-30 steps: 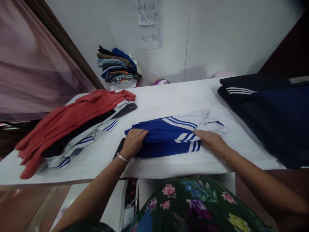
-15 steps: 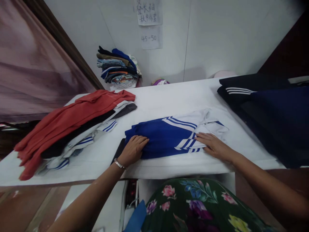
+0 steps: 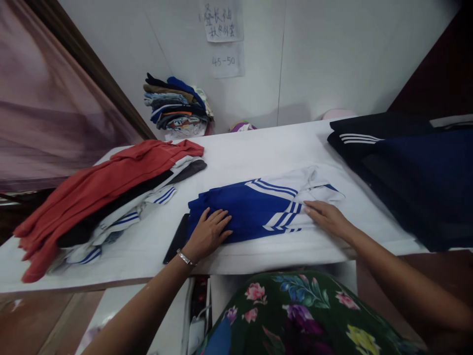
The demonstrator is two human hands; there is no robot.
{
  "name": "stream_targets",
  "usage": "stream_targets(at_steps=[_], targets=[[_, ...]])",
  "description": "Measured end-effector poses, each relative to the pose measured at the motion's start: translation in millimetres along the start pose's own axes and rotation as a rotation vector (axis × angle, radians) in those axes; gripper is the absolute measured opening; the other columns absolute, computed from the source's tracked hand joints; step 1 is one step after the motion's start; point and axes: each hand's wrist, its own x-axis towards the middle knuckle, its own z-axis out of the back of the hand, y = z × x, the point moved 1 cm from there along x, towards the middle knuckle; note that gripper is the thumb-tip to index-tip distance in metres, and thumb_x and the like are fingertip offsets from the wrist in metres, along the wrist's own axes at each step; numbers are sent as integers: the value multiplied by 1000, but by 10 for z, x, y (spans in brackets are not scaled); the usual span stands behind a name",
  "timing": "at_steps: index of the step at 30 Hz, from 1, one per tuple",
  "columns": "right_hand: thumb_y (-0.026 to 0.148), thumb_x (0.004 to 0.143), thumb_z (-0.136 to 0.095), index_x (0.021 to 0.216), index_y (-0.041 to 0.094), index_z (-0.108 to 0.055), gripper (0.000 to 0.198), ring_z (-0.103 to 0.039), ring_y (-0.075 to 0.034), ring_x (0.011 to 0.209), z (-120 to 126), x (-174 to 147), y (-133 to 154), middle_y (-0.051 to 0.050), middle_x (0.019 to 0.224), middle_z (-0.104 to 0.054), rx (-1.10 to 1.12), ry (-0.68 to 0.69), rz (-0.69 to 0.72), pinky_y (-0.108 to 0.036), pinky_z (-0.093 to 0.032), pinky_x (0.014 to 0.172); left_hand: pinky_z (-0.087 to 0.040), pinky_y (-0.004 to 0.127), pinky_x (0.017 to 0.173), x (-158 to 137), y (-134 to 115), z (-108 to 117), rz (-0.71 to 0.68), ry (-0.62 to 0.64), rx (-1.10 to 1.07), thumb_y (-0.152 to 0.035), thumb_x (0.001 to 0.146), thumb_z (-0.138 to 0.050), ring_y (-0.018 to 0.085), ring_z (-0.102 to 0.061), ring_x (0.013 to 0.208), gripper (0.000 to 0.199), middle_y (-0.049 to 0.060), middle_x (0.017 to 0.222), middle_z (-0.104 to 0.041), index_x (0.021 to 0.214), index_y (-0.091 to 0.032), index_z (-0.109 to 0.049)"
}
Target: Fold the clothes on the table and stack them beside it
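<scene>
A blue and white jacket (image 3: pixel 247 207) with striped bands lies folded lengthwise in front of me, its white collar end to the right. My left hand (image 3: pixel 210 230) rests flat on the blue part, fingers spread. On the white part, just right of the striped bands, my right hand (image 3: pixel 328 218) lies with its fingers stretched out; its thumb is hard to make out. A dark flat object (image 3: pixel 176 240) sticks out beside the jacket's left end, close to my left wrist.
Left on the white table (image 3: pixel 244 153) is a heap of clothes with a red garment (image 3: pixel 111 172) on top. Dark navy clothes (image 3: pixel 417 172) are piled at right. Behind the table rises a stack of folded clothes (image 3: pixel 177 106), below handwritten paper signs (image 3: pixel 223 59) on the wall.
My left hand has shifted slightly and its fingers have spread wider on the blue cloth. My right hand has drawn a little to the right, off the striped bands. The view has turned slightly.
</scene>
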Motion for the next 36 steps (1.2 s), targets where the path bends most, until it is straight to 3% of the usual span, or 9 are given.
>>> stream_targets(at_steps=[4, 10, 18, 23, 27, 31, 36], targets=[[47, 91, -46, 119, 20, -64, 43, -63, -26, 98, -5, 100, 37, -10, 106, -68, -124, 25, -21, -35, -48, 82, -25, 55, 111, 5, 9, -34, 19, -16, 1, -41, 94, -45, 28, -48, 127, 39, 10, 133, -58, 125, -21, -59], [32, 92, -46, 94, 22, -68, 25, -63, -21, 85, -25, 200, -3, -6, 93, -69, -317, 15, 8, -28, -42, 68, -26, 54, 111, -21, 5, -29, 25, -36, 15, -43, 92, -48, 29, -41, 134, 44, 11, 141, -50, 130, -21, -56], [35, 92, -46, 96, 21, -66, 24, -63, -22, 85, -31, 193, -95, -6, 95, -69, -296, -31, 30, -31, -45, 67, -27, 54, 110, -21, -10, -70, 37, -37, 7, -42, 92, -49, 28, -45, 131, 43, 11, 138, -54, 129, -21, -57], [27, 92, -47, 104, 21, -65, 22, -60, -24, 98, 39, -9, 159, -9, 104, -67, -193, -271, 294, -38, -49, 83, -21, 61, 111, -2, -158, 19, 54, -110, 39, -43, 91, -51, 31, -39, 135, 45, 12, 140, -51, 128, -20, -56], [24, 93, -49, 102, 21, -66, 19, -60, -21, 95, -37, -173, 337, -9, 100, -67, -89, -234, 468, -37, -49, 83, -23, 56, 112, 76, -391, 52, 33, -174, -8, -38, 91, -52, 29, -42, 132, 38, 11, 137, -54, 124, -21, -60], [30, 94, -48, 105, 21, -67, 24, -60, -23, 96, -147, -189, 240, -10, 103, -67, -118, -148, 399, -41, -49, 83, -34, 47, 108, 190, -530, -58, -1, -148, -86, -32, 94, -48, 24, -52, 121, 32, 8, 132, -59, 120, -22, -63], [35, 95, -43, 109, 24, -69, 31, -60, -25, 105, -138, -162, 23, -9, 113, -68, -119, -67, 276, -46, -47, 92, -38, 44, 104, 256, -502, -205, 22, -72, -128, -31, 93, -48, 24, -51, 123, 36, 8, 135, -57, 126, -19, -59]])
